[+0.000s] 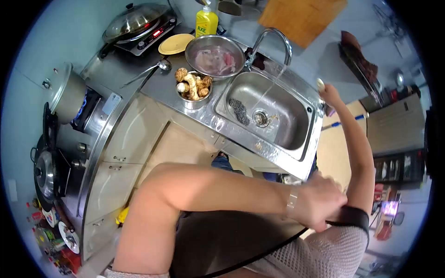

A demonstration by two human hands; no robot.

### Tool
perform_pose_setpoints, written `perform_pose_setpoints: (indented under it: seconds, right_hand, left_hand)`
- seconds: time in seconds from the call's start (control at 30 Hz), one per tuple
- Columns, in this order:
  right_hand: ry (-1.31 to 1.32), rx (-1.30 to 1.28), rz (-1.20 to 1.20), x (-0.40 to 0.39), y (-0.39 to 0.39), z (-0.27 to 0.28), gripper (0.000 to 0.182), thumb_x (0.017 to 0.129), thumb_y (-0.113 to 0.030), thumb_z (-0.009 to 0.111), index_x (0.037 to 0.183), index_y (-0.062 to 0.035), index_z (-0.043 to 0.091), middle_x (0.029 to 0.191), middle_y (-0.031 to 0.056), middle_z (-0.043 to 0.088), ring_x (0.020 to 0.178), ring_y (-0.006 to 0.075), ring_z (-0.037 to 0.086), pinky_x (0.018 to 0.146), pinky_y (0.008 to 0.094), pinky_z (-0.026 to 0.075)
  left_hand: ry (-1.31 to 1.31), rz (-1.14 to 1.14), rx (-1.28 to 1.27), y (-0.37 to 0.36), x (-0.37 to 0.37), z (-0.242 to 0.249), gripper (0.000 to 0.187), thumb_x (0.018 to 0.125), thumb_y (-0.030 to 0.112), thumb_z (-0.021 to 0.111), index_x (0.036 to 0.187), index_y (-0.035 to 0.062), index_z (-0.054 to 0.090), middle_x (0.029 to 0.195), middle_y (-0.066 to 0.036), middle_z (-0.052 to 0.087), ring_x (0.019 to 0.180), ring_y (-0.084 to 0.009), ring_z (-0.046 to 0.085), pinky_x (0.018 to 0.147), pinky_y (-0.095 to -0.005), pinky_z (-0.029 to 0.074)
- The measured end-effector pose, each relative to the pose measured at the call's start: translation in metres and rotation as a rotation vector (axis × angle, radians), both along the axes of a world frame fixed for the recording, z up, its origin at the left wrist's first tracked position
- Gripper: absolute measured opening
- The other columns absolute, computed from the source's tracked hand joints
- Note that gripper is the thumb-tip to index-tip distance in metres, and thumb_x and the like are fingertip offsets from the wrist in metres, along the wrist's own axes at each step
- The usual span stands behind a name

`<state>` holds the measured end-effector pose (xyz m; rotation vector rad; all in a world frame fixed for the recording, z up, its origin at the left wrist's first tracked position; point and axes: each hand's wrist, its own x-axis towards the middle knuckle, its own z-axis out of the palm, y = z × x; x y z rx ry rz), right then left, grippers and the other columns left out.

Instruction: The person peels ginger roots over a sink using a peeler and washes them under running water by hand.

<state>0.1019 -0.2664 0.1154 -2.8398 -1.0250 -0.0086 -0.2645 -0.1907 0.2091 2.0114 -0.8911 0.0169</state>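
My left arm reaches across my body, and my left hand (320, 201), slightly blurred, is closed on the right sleeve (345, 217) near its dark cuff. Stretched out past the sink's right edge, my right hand (330, 96) is closed around a whitish, rounded piece that looks like a mushroom (321, 85). Water runs from the curved faucet (287, 51) into the metal sink (292, 106), where a dark mesh scrubber (238, 111) lies left of the drain. Brown and white mushrooms (192, 85) fill a small metal pot (193, 104) on the counter.
Beside the mushrooms stands a metal bowl (189, 55) of water with pinkish meat. Behind are a yellow soap bottle (207, 21) and a lidded pan (134, 21) on a lit induction cooker (148, 39). A large pot (69, 95) sits over a blue gas flame at left.
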Motion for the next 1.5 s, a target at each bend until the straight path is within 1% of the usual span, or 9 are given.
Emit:
perform_pose_setpoints:
  seconds: [0.1,0.2,0.37,0.63,0.77,1.03,1.2,1.37,1.5]
  right_hand:
    - [0.009,-0.083,-0.083,0.05,-0.032,-0.009,0.026,0.071,-0.019,0.059,0.089,-0.0007,0.058,0.077,0.0196,0.061,0.075,0.0338,0.06,0.065,0.0384,0.045]
    - [0.202,-0.074,-0.016,0.077,-0.049,-0.04,0.016,0.074,-0.01,0.058,0.087,-0.0015,0.059,0.076,0.0136,0.062,0.073,0.0223,0.061,0.064,0.0331,0.047]
    - [0.605,0.64,0.04,0.068,0.021,-0.14,0.017,0.078,-0.011,0.061,0.092,-0.0011,0.06,0.08,0.004,0.062,0.074,0.0107,0.056,0.068,0.0256,0.045]
    - [0.557,0.238,0.298,0.012,0.13,-0.185,0.032,0.077,-0.029,0.061,0.082,0.0017,0.057,0.07,0.0128,0.058,0.064,0.017,0.055,0.06,0.0338,0.043]
    - [1.152,0.512,-0.07,-0.004,0.148,-0.176,0.023,0.081,-0.022,0.058,0.093,-0.0021,0.053,0.079,0.0061,0.057,0.067,0.0189,0.057,0.06,0.0333,0.044]
    - [1.712,1.142,-1.213,-0.003,0.123,-0.221,0.02,0.088,-0.026,0.047,0.102,-0.0115,0.046,0.097,0.0081,0.051,0.083,0.023,0.052,0.074,0.0432,0.042]
    - [1.565,1.193,-1.094,-0.021,0.114,-0.201,0.024,0.089,-0.022,0.044,0.107,-0.0065,0.044,0.1,0.0111,0.05,0.09,0.0267,0.052,0.076,0.0429,0.044]
    - [1.576,1.455,-0.758,-0.032,0.124,-0.182,0.02,0.088,-0.012,0.045,0.107,-0.0047,0.044,0.102,0.0145,0.049,0.091,0.0275,0.054,0.076,0.0446,0.048]
    - [0.538,0.741,-0.435,-0.033,0.141,-0.175,0.027,0.082,-0.023,0.054,0.096,-0.0002,0.049,0.077,0.0154,0.06,0.07,0.0304,0.06,0.067,0.0414,0.047]
  left_hand:
    - [-0.212,0.081,0.143,-0.033,0.06,0.006,0.011,0.068,0.007,0.052,0.078,0.0029,0.05,0.069,-0.006,0.054,0.068,-0.0234,0.055,0.068,-0.0379,0.035]
    - [-0.861,0.468,-0.899,-0.038,0.106,0.003,0.002,0.071,0.005,0.049,0.07,0.0037,0.05,0.057,-0.006,0.05,0.063,-0.021,0.054,0.068,-0.0371,0.035]
    - [-0.371,-0.082,-0.322,0.008,0.164,0.005,0.008,0.07,0.01,0.054,0.076,0.0047,0.055,0.065,-0.007,0.054,0.067,-0.022,0.055,0.069,-0.0364,0.038]
    - [-0.245,0.418,-0.214,0.173,0.131,-0.033,0.021,0.067,0.018,0.062,0.085,0.0062,0.063,0.078,-0.01,0.059,0.073,-0.0236,0.056,0.071,-0.0353,0.043]
    - [0.063,1.352,0.571,0.27,0.053,-0.11,0.023,0.067,0.011,0.067,0.088,0.0032,0.063,0.087,-0.014,0.06,0.083,-0.0301,0.055,0.075,-0.0364,0.045]
    - [0.041,1.397,0.814,0.305,0.052,-0.151,0.042,0.06,0.011,0.069,0.101,0.0096,0.059,0.103,-0.01,0.053,0.094,-0.0285,0.05,0.081,-0.036,0.04]
    - [0.46,1.009,0.717,0.358,0.06,-0.172,0.041,0.059,0.007,0.067,0.099,0.004,0.059,0.101,-0.013,0.051,0.092,-0.0288,0.049,0.082,-0.0335,0.04]
    - [0.359,0.849,0.785,0.367,0.065,-0.166,0.029,0.057,0.009,0.065,0.085,0.0023,0.061,0.086,-0.013,0.055,0.087,-0.0294,0.05,0.078,-0.0349,0.042]
    - [0.34,0.739,0.905,0.368,0.073,-0.117,0.023,0.055,0.014,0.064,0.073,0.0019,0.058,0.073,-0.013,0.057,0.076,-0.0303,0.054,0.068,-0.0381,0.044]
